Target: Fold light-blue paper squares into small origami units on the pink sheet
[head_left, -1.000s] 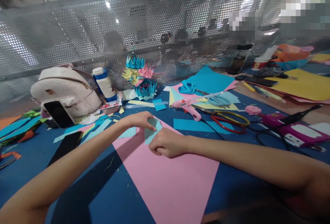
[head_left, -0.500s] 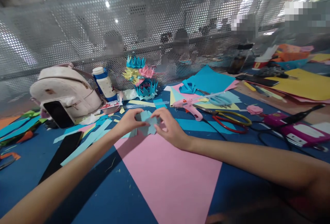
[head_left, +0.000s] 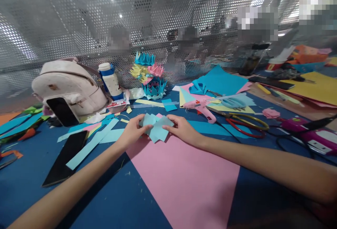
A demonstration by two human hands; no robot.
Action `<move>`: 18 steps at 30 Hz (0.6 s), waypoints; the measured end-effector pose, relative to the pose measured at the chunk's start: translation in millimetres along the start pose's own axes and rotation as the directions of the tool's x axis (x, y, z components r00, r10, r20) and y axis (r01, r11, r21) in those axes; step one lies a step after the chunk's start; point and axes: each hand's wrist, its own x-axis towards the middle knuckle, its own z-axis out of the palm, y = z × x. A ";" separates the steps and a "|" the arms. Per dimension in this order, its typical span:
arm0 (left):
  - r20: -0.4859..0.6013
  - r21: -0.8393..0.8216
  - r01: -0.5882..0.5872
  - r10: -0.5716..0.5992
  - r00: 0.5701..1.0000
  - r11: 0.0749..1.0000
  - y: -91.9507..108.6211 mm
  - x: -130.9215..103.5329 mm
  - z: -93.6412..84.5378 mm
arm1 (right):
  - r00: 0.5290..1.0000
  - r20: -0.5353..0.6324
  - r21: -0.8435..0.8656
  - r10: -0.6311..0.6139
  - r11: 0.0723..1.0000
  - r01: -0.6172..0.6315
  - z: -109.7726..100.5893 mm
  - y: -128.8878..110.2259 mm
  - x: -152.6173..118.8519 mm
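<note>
Between my two hands is a light blue folded paper piece with several pointed corners. My left hand pinches its left side, thumb in front and fingers behind. On the other side my right hand grips it the same way. The piece is over the far end of a pink paper sheet; whether it touches the sheet I cannot tell. Right of my right hand lies a pink glue gun. Red and yellow-handled scissors rest beside it.
Folded paper flowers stand at the back near a white and blue bottle. A white backpack with a phone against it is at left. Light blue strips cross a black flat object. A magenta power strip with cables sits right.
My hands have spread apart, and the light blue folded paper now faces me, showing wider between them. The view has shifted slightly, so most things appear a little further right.
</note>
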 end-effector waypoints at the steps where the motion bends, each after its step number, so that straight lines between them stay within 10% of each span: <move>1: 0.012 -0.031 0.006 -0.005 1.000 0.999 -1.8 -0.3 -1.0 | 1.000 -0.009 -0.017 -0.002 1.000 0.002 -0.3 -1.1 0.4; 18: -0.091 0.209 -0.106 0.127 0.988 0.972 -8.7 0.5 -15.6 | 0.993 -0.116 0.040 -0.025 0.999 0.030 -3.0 -4.2 1.1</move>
